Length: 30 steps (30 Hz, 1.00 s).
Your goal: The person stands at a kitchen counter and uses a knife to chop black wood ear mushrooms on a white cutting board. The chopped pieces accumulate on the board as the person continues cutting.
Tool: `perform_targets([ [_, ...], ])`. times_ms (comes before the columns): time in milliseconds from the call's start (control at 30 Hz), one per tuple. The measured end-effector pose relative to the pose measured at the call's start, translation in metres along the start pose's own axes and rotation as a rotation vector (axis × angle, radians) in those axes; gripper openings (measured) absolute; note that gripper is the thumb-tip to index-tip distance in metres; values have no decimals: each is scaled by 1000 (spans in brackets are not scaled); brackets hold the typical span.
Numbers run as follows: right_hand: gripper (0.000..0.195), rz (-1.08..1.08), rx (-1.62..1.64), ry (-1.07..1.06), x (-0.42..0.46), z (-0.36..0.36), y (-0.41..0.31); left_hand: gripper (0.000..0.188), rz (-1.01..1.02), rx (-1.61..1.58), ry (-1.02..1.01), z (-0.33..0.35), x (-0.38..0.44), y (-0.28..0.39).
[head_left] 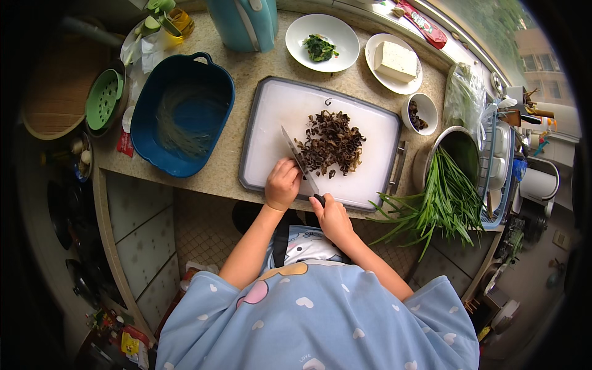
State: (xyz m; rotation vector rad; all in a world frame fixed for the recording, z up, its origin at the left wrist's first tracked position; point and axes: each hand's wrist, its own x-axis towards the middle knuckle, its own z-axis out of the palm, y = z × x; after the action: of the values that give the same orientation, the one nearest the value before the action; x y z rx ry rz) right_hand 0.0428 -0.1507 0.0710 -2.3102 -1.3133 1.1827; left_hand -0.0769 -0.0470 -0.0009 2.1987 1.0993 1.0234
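Observation:
A white cutting board with a grey rim lies in front of me. On it is a loose heap of chopped wood ear fungus, dark brown and in thin strips. My right hand grips the black handle of a kitchen knife, whose blade slants up and left along the heap's left side. Beside the blade, my left hand rests on the board with curled fingers close to the metal. What lies under those fingertips is hidden.
Left of the board stands a blue basin holding soaking translucent noodles. Behind are plates of cooked greens and tofu, plus a small bowl of dark pieces. Garlic chives spill from a metal pot over the counter's front edge.

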Motion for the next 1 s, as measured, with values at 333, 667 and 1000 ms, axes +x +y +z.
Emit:
perform_targets([
  [333, 51, 49, 302, -83, 23, -15, 0, 19, 10, -19, 40, -3, 4, 7],
  [667, 54, 45, 132, -95, -10, -22, 7, 17, 17, -23, 59, 0, 2, 3],
  [1000, 53, 2, 95, -10, 12, 4, 0, 17, -7, -33, 17, -1, 1, 3],
])
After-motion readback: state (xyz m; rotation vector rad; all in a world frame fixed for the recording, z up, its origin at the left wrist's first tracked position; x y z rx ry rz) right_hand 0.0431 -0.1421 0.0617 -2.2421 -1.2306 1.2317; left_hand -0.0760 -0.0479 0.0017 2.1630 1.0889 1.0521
